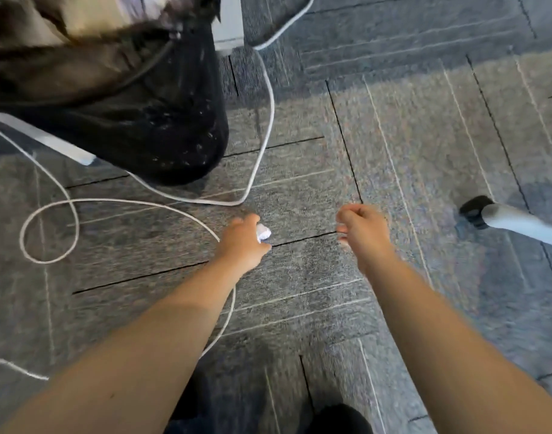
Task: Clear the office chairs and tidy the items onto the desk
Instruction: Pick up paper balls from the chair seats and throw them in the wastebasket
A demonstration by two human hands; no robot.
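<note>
The view looks down at a grey carpet [393,136]. Both arms reach forward over it. The left hand [241,242] is closed around a small white wad [263,232], probably crumpled paper; the wad shows only at the finger side of the fist, and the picture is too blurred to say more about it. The right hand [362,228] is near it, to the right, with the fingers curled in loosely. It seems to hold nothing, but the blur makes this uncertain.

A black bin [162,120] with a dark liner stands at the upper left, well ahead of the left hand and to its left. A white cable [143,202] loops over the carpet between the bin and the hand and passes under the left forearm. At the right edge a chair leg [519,222] with its castor is visible. No chair seat and no desk top is in view.

I judge that the wad is the thing in hand now. The bin lies forward and left of it, so the left hand is the nearer one for a drop there; the desk, if that is the goal, cannot be located from here. The wad is round and has no long axis to align. The cable could catch a foot or the arm.
</note>
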